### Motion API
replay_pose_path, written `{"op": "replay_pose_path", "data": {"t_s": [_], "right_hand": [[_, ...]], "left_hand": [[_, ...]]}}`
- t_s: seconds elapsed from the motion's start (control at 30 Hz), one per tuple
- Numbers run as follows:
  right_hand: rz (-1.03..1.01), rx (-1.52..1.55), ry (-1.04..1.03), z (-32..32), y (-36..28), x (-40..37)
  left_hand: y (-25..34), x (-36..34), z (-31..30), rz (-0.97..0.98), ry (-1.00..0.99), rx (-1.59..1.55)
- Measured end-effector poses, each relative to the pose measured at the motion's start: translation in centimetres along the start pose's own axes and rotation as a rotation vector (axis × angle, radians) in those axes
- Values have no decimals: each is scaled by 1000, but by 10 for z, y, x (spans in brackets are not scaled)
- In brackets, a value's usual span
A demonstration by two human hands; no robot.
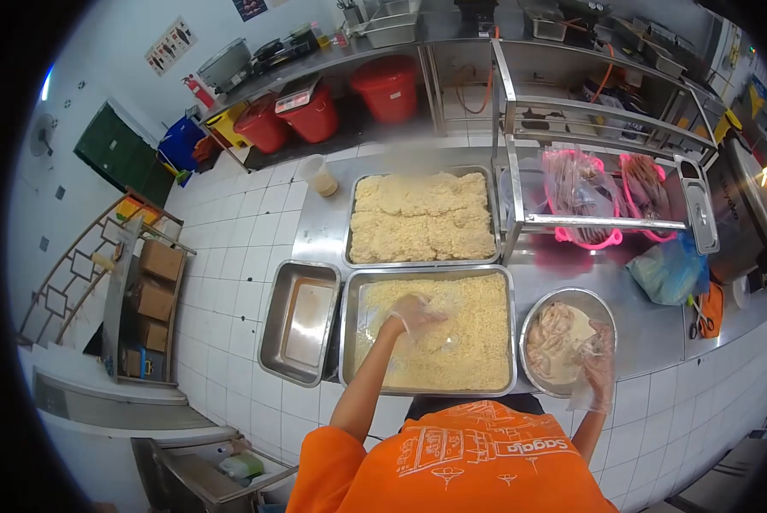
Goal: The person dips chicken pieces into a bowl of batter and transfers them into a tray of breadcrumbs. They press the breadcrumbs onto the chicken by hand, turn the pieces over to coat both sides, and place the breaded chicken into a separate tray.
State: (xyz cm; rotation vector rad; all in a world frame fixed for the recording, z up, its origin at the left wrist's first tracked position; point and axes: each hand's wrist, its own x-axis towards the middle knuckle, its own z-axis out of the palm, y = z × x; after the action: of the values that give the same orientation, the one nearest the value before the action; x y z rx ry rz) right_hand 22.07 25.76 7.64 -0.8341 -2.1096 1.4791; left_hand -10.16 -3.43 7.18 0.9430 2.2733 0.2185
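My left hand [417,314], in a clear plastic glove, lies with its fingers stretched out over the pale yellow crumbs [477,342]. These crumbs cover much of a shallow metal tray [512,333] right in front of me. On the right stands a round metal bowl [527,368] holding pale raw meat pieces [552,338] in a whitish liquid. My right hand [598,352], also gloved, reaches over the bowl's right side, its fingers down by the meat. Whether they grip a piece is not clear. A second tray [349,222] behind is filled with crumb-coated pieces [422,214].
Left of the crumbs stands a deep metal pan [334,325] with brownish residue. A plastic tub [322,178] sits at the back left. A metal rack [606,224] with pink baskets [582,192] rises at the right, near a blue plastic bag [670,269] and scissors [701,323].
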Motion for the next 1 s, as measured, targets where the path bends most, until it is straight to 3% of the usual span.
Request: {"op": "replay_pose_path", "data": {"t_s": [0.1, 0.27, 0.33, 0.4, 0.5, 0.6, 0.63, 0.7, 0.9, 1.0], "right_hand": [[128, 18, -40, -6, -2, 1], [156, -20, -53, -9, -26, 0], [146, 40, -46, -7, -24, 1], [153, 123, -21, -7, -21, 4], [128, 78, -45, -9, -28, 8], [93, 381, -17, -8, -50, 6], [119, 394, -13, -8, -56, 5], [164, 420, -3, -8, -62, 2], [296, 140, -48, 3, -52, -4], [328, 34, -30, 7, -45, -10]], "left_hand": [[-2, -8, -4, -79, 61, -74], [-20, -23, 20, 337, 365, -702], [-7, -36, 3, 316, 340, -705], [23, -53, -35, 99, 199, -509], [8, -36, -33, 124, 224, -699], [34, -17, -83, -45, 183, -410], [2, 21, -60, 27, 350, -278], [-34, 90, -57, 83, 354, -267], [-53, 259, -134, 337, 340, -70], [-39, 306, -148, 304, 247, -123]]}}
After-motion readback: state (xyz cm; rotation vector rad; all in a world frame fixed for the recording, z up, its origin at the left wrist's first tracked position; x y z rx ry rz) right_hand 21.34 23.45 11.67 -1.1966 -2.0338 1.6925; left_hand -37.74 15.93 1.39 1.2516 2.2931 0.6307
